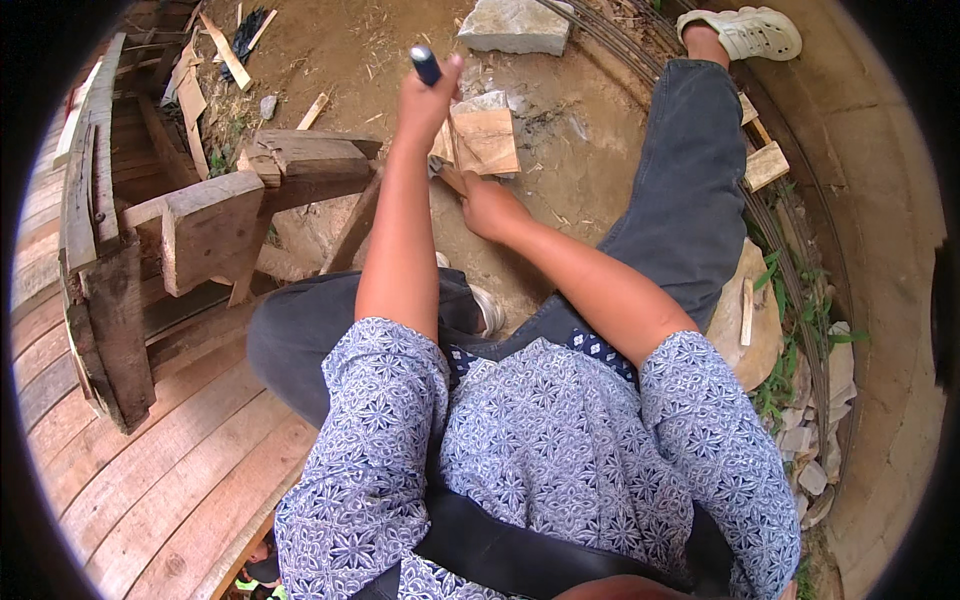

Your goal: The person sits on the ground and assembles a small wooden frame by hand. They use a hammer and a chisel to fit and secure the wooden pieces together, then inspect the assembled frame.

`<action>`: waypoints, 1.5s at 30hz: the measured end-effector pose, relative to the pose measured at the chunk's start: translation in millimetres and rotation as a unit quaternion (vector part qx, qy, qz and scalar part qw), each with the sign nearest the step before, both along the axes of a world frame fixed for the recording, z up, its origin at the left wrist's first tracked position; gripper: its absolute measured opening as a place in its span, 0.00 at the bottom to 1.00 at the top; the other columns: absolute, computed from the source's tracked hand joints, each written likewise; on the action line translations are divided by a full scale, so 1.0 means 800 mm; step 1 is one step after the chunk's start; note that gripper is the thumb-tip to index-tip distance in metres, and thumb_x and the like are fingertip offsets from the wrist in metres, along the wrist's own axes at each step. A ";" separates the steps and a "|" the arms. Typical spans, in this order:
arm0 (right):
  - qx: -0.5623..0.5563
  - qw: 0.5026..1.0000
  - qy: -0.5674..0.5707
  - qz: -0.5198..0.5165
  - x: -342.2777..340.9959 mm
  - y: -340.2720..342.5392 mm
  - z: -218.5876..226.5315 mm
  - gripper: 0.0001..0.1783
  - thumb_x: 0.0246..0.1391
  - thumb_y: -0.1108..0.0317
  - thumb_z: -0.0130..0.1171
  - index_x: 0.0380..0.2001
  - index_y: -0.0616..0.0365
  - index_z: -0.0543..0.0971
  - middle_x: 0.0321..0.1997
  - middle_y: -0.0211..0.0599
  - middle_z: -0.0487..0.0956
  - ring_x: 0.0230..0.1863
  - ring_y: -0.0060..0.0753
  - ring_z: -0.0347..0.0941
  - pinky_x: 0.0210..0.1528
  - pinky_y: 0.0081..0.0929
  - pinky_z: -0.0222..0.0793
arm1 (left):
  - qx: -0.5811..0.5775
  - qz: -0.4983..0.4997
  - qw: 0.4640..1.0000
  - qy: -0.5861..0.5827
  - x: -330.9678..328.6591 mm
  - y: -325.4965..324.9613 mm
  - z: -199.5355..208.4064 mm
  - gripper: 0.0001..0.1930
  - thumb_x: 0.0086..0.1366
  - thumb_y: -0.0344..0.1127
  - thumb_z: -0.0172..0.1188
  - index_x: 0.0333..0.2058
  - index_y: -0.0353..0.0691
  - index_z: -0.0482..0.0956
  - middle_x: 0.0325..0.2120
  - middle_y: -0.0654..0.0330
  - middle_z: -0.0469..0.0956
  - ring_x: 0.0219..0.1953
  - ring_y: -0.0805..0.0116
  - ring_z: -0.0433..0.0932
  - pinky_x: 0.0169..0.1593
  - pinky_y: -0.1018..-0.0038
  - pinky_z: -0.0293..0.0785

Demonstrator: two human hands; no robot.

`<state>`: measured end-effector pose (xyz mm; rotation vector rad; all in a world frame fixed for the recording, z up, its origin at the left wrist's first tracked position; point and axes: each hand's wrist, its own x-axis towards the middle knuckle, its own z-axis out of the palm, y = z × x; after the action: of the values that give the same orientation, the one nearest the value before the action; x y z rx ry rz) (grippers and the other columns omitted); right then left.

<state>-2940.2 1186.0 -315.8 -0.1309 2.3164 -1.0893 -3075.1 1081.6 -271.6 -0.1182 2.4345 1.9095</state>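
Left of the square wood block (487, 142), seemingly raised a little above it: my left hand (425, 108), fingers wrapped round a dark handle (425, 64), butt up, perhaps for a firm upright hold. What it carries below my fist, I can't make out.

On the near side of the block: my right hand (492, 208), fingers curled round 1 narrow wooden piece (453, 179), its end at the block's near-left corner, probably held low for steadiness. Contact with the block: can't tell.

At the block's far edge, 1 pale stone (490, 101) shows, perhaps propping it off the dirt. Farther beyond the block, 1 stone slab (515, 26). Well left of the block, a rough timber frame (215, 235).

Right leg (685, 160) stretches out right of the block, left leg (300, 330) folds nearer me; likely so both arms have room.
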 end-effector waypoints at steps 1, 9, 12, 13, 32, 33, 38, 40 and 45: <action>-0.002 1.000 0.001 0.000 0.000 -0.002 -0.002 0.24 0.56 0.69 0.49 0.56 0.65 0.68 0.46 0.62 0.80 0.49 0.61 0.77 0.52 0.53 0.71 | 0.055 0.035 0.998 0.025 -0.006 0.007 0.005 0.21 0.65 0.49 0.66 0.22 0.38 0.76 0.18 0.65 0.75 0.23 0.76 0.75 0.31 0.74 0.71; -0.025 0.999 0.014 -0.019 0.002 -0.001 -0.018 0.17 0.59 0.66 0.52 0.48 0.66 0.69 0.42 0.64 0.79 0.46 0.65 0.76 0.49 0.55 0.70 | 0.022 -0.029 0.994 0.100 -0.020 0.001 0.025 0.19 0.67 0.43 0.65 0.21 0.38 0.75 0.17 0.66 0.73 0.21 0.77 0.72 0.30 0.76 0.74; -0.024 1.000 -0.002 -0.008 -0.001 0.000 -0.013 0.22 0.56 0.70 0.48 0.54 0.65 0.68 0.47 0.63 0.79 0.50 0.62 0.77 0.52 0.52 0.71 | -0.009 -0.028 0.996 0.080 -0.011 -0.006 -0.009 0.20 0.67 0.42 0.65 0.20 0.37 0.74 0.17 0.66 0.73 0.21 0.77 0.72 0.29 0.75 0.73; -0.022 1.000 -0.012 -0.001 -0.002 0.002 -0.008 0.25 0.55 0.72 0.46 0.57 0.65 0.68 0.49 0.62 0.79 0.52 0.60 0.77 0.54 0.51 0.71 | -0.010 -0.025 0.997 0.073 -0.008 -0.005 -0.016 0.20 0.67 0.42 0.65 0.19 0.37 0.74 0.17 0.66 0.73 0.21 0.76 0.72 0.29 0.75 0.73; -0.030 0.999 -0.026 -0.003 -0.004 0.004 -0.001 0.23 0.52 0.76 0.48 0.53 0.69 0.70 0.47 0.64 0.79 0.51 0.61 0.78 0.53 0.51 0.72 | -0.039 -0.023 0.996 0.075 0.002 0.000 -0.037 0.19 0.67 0.44 0.64 0.25 0.32 0.79 0.17 0.65 0.75 0.23 0.74 0.79 0.30 0.74 0.75; -0.028 0.999 -0.026 -0.003 -0.004 0.004 -0.002 0.23 0.52 0.76 0.48 0.53 0.69 0.70 0.47 0.64 0.79 0.51 0.61 0.78 0.53 0.51 0.72 | -0.047 -0.022 0.996 0.072 0.003 0.003 -0.035 0.19 0.67 0.44 0.64 0.24 0.34 0.77 0.18 0.65 0.74 0.24 0.74 0.78 0.30 0.73 0.76; -0.021 0.999 -0.037 0.000 -0.005 0.007 0.003 0.25 0.52 0.76 0.48 0.56 0.68 0.69 0.47 0.63 0.80 0.51 0.61 0.78 0.53 0.50 0.72 | -0.041 -0.018 0.996 0.073 0.004 0.011 -0.032 0.21 0.68 0.44 0.64 0.20 0.38 0.70 0.20 0.66 0.71 0.24 0.75 0.75 0.34 0.71 0.81; -0.021 0.999 -0.036 0.003 -0.005 0.007 0.001 0.26 0.53 0.76 0.48 0.57 0.68 0.68 0.47 0.63 0.80 0.51 0.61 0.78 0.53 0.50 0.72 | -0.019 -0.018 0.997 0.067 0.001 0.010 -0.033 0.22 0.68 0.44 0.64 0.20 0.38 0.69 0.20 0.67 0.70 0.24 0.76 0.74 0.35 0.70 0.82; -0.028 0.999 -0.041 0.001 -0.004 0.007 0.002 0.26 0.53 0.76 0.48 0.57 0.67 0.69 0.49 0.63 0.79 0.51 0.60 0.78 0.53 0.50 0.72 | -0.007 -0.018 0.997 0.075 -0.004 0.004 -0.039 0.22 0.68 0.44 0.64 0.20 0.38 0.70 0.19 0.68 0.69 0.24 0.77 0.74 0.35 0.70 0.83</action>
<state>-2943.3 1191.3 -314.3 -0.1071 2.2147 -1.1377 -3078.2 1085.0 -303.1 0.0705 2.5240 1.9543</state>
